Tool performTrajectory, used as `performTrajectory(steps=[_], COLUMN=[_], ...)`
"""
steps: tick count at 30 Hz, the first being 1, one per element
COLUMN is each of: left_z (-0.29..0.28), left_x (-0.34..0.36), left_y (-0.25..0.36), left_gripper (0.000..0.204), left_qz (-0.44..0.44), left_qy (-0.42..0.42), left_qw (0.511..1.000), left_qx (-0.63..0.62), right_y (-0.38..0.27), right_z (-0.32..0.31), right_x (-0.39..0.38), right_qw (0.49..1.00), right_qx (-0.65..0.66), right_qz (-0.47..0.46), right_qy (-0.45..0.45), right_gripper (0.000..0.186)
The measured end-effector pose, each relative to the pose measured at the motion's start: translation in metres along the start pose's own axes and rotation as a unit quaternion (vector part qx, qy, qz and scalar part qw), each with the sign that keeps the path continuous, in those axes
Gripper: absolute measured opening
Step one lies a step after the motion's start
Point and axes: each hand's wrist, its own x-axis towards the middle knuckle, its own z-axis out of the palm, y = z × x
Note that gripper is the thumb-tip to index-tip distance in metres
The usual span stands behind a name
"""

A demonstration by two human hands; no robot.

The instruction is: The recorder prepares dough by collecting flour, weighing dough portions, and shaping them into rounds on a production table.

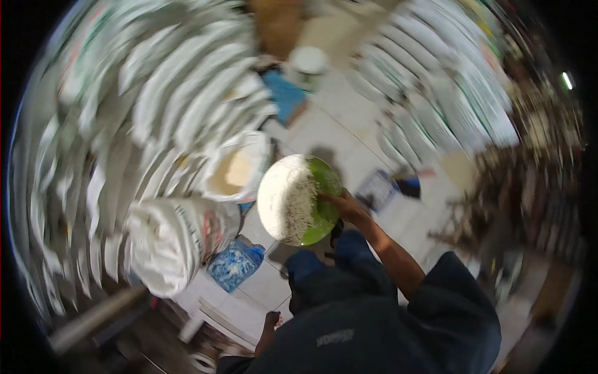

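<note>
My right hand (pixel 338 204) grips the right rim of a round green basin (pixel 325 215), thumb over the inside edge. White grain, rice by its look, (pixel 283 199) is heaped on the basin's left side, while bare green shows on the right. Low beside my body hangs my left hand (pixel 272 319), small and blurred, so its fingers cannot be made out. Just left of the basin stands an open white sack (pixel 256 163) with pale yellowish contents.
Stacked white sacks (pixel 187 93) rise along the left, and more sacks (pixel 430 93) stand far right. A full white sack (pixel 165 246) sits near left, beside a blue-and-white plastic packet (pixel 235 265) on the tiled floor. Farther off is a white bucket (pixel 308 65).
</note>
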Motion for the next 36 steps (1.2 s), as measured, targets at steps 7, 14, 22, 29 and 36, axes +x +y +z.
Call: performTrajectory(steps=[7, 14, 22, 29, 36], left_z=[-0.011, 0.213, 0.524, 0.617, 0.789], left_x=[0.048, 0.004, -0.099, -0.068, 0.002], left_y=[0.208, 0.458, 0.511, 0.492, 0.586], left_gripper=[0.027, 0.019, 0.031, 0.031, 0.026], left_qz=[0.270, 0.550, 0.407, 0.319, 0.484], left_qy=[0.059, -0.007, -0.124, -0.074, -0.270], left_qw=[0.961, 0.823, 0.827, 0.891, 0.704], left_qx=[-0.024, 0.144, 0.369, 0.313, 0.444], right_y=[0.055, 0.087, 0.099, 0.019, -0.067], right_z=[-0.184, -0.354, -0.550, -0.748, -0.928], right_x=[-0.205, -0.386, -0.444, -0.393, -0.337], right_qw=[0.947, 0.866, 0.713, 0.612, 0.603], right_qx=[0.215, 0.207, 0.354, 0.408, 0.389], right_qz=[-0.026, -0.033, -0.159, -0.155, -0.189], right_qy=[0.236, 0.453, 0.584, 0.659, 0.670], right_gripper=[0.037, 0.028, 0.036, 0.034, 0.041])
